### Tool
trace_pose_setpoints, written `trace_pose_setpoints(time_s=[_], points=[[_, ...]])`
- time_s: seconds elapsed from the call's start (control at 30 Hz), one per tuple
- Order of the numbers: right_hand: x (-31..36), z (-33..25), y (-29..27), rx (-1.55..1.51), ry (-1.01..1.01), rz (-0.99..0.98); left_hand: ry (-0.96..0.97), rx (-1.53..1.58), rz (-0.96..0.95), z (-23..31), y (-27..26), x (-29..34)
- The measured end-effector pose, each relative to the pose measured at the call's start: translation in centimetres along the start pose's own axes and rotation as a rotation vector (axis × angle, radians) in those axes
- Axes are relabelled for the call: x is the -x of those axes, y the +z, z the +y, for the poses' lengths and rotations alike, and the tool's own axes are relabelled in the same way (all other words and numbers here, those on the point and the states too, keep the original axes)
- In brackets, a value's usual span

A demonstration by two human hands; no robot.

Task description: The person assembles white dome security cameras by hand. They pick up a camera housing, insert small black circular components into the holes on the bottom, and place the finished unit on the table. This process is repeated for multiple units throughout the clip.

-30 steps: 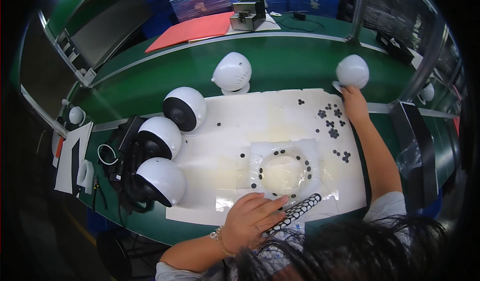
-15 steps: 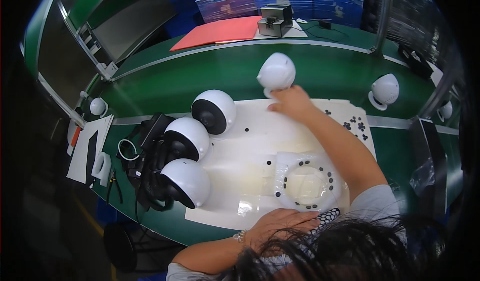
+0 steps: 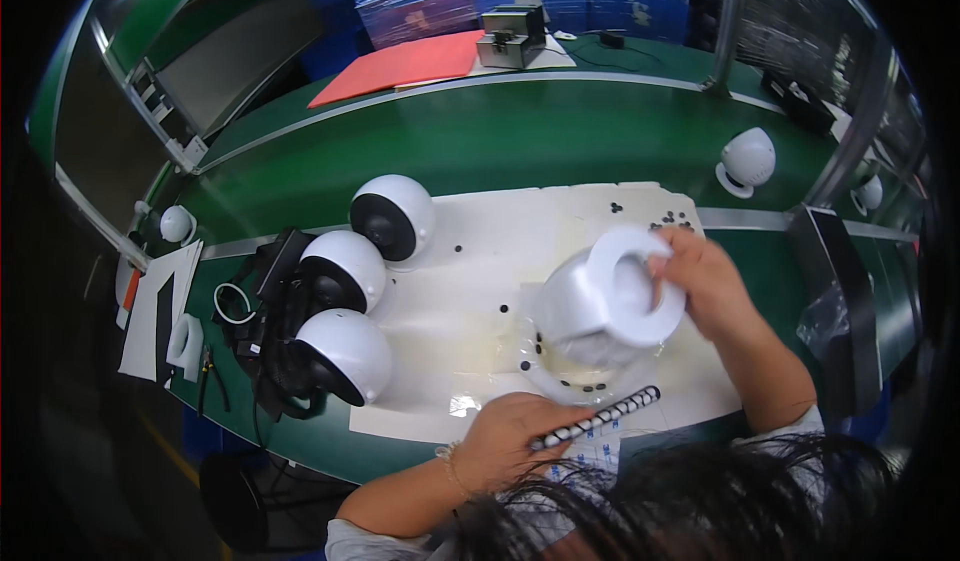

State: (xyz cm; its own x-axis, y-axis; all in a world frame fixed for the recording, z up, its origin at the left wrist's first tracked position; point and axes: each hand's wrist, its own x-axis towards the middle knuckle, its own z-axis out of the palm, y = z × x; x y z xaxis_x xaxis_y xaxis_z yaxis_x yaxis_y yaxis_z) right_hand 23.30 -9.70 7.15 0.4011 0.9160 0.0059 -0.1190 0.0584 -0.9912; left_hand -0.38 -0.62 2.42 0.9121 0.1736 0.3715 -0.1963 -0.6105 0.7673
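My right hand (image 3: 705, 281) grips a white rounded device (image 3: 575, 306) by its ring-shaped foot (image 3: 610, 261), which faces up toward me. The device is tipped over above a clear-film-covered ring (image 3: 540, 366) on the pale mat (image 3: 470, 321); whether they touch I cannot tell. Small black round pads (image 3: 525, 366) sit around that ring. Near the front edge, my left hand (image 3: 510, 426) holds a sheet of black round pads (image 3: 600, 418) with printed white backing. Three white globes with black fronts, one of them a globe (image 3: 345, 351), stand left of the mat's middle.
Black cables and equipment (image 3: 285, 351) crowd the left side, beside pliers (image 3: 212, 381) and a white ring. Another white device (image 3: 747, 161) stands at the back right. A black box-like piece (image 3: 838, 301) lies at right. Loose pads (image 3: 675, 219) dot the mat's far corner.
My right hand has brought the white device from the back of the mat toward me and turned its foot upward. My left hand has raised and tilted the pad sheet.
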Motion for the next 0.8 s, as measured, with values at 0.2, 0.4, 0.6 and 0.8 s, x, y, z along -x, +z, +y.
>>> trace_pose_setpoints(time_s=[0.2, 0.4, 0.6, 0.8], points=[[2.9, 2.3, 0.3, 0.257, -0.052, 0.078, -0.203, 0.179, 0.209, 0.5, 0.9, -0.3], [6.4, 1.5, 2.6, 1.035, -0.919, -0.033, -0.221, 0.123, 0.274, 0.6, 1.2, -0.1], [6.6, 1.9, 3.9, 1.126, -1.019, -0.039, -0.161, 0.102, 0.314, 0.1, 1.5, -0.1], [6.8, 2.3, 3.8, 1.103, -1.127, -0.106, -0.096, 0.048, 0.366, 0.2, 1.6, -0.2]])
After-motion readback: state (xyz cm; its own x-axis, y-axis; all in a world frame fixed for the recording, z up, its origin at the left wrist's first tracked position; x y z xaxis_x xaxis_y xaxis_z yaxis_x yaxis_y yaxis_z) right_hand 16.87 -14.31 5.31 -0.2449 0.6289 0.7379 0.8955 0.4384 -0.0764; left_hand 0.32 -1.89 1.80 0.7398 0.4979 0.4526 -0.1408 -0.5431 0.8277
